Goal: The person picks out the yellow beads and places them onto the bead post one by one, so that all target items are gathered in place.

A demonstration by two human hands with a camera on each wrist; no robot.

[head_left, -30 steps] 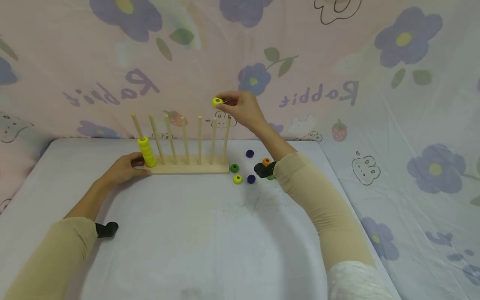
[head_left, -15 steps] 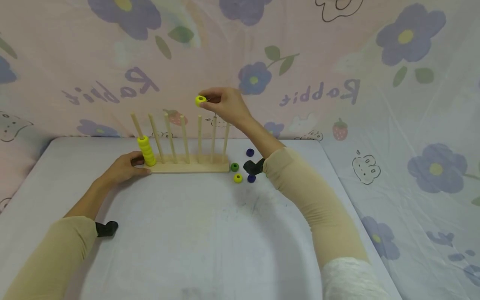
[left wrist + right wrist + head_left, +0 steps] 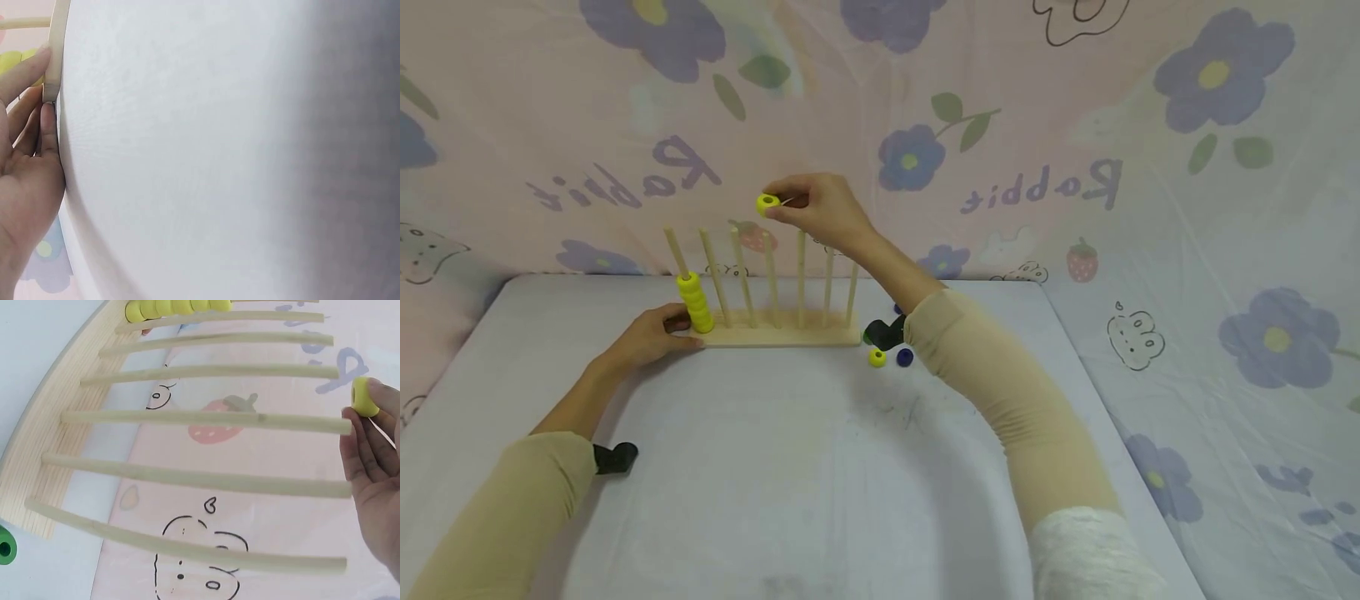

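My right hand [image 3: 827, 208] pinches a yellow bead [image 3: 763, 207] between thumb and fingertips, above the tops of the middle pegs. In the right wrist view the bead [image 3: 364, 399] shows its hole and touches no peg. A wooden peg rack [image 3: 782, 337] stands at the back of the table with a row of upright pegs. Its leftmost peg carries a stack of several yellow beads [image 3: 696, 305]; the other pegs are bare. At the rack's left end my left hand [image 3: 646, 337] grips the base, thumb at the front and fingers behind, partly hidden.
Right of the rack lie a loose yellow bead [image 3: 877, 358] and a dark blue bead [image 3: 905, 357]. A green bead [image 3: 6, 545] sits near the rack's right end. My right forearm covers part of that area. A patterned cloth [image 3: 1000, 100] hangs behind the table.
My right hand has moved left with the yellow bead, from above the right-hand pegs to above the middle ones. The left hand and the rack stay put.
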